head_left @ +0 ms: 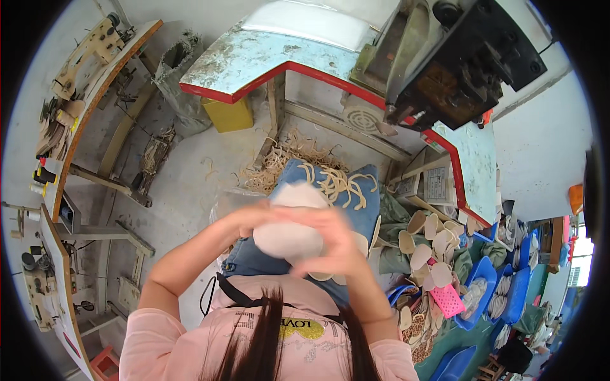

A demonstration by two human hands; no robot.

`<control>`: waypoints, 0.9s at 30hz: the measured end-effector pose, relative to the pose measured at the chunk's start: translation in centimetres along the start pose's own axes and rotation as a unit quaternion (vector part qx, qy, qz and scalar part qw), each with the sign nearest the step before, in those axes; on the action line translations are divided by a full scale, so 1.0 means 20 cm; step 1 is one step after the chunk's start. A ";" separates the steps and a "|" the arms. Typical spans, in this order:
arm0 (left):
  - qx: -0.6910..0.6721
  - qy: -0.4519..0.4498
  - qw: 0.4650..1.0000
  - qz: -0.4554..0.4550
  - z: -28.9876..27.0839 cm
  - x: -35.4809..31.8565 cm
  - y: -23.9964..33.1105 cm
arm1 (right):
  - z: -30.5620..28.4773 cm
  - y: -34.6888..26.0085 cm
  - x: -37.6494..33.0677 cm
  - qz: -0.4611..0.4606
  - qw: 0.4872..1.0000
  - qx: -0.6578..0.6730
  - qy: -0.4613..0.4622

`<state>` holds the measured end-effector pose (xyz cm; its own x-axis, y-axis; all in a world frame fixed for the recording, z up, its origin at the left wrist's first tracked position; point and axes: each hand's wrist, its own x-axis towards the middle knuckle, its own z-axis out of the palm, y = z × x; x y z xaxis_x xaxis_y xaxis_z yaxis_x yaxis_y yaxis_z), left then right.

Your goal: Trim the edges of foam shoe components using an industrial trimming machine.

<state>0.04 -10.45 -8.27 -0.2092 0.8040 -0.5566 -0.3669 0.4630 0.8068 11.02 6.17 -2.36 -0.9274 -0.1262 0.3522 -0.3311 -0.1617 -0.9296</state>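
In front of my body I hold a pale, rounded shoe insole, blurred by motion; it may be more than one piece. My left hand grips it from the left, its fingers reaching across the middle. On the other side my right hand curls round it, smeared by movement. Both hands are closed on the pale piece. Below them, my lap in blue jeans carries several curved beige trimming strips. Part of another pale insole shows beside my right thigh.
A black machine head overhangs the red-edged table. Beige scraps heap on the floor beneath. Many insoles, a pink basket and blue bins crowd the right. Sewing machines stand on benches at left.
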 end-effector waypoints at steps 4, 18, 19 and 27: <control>-0.381 0.183 0.895 0.142 -0.06 -0.05 -0.02 | -0.24 0.16 -0.17 -0.130 0.881 0.371 0.262; 0.536 0.173 0.817 0.128 0.00 -0.13 -0.05 | 0.10 0.20 0.23 -0.025 0.936 -0.350 0.005; 0.535 0.175 0.816 0.128 -0.05 -0.15 -0.09 | 0.03 0.18 0.22 -0.026 0.937 -0.349 0.004; -0.479 0.206 0.853 0.001 -0.34 -0.30 -0.82 | 0.30 -0.30 -0.11 -0.473 0.802 -0.234 0.280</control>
<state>1.04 -25.36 -19.57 -0.4394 0.5141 -0.7366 -0.8974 -0.2148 0.3854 16.15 1.51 3.11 -0.1132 0.3158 0.9420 -0.8402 0.4757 -0.2604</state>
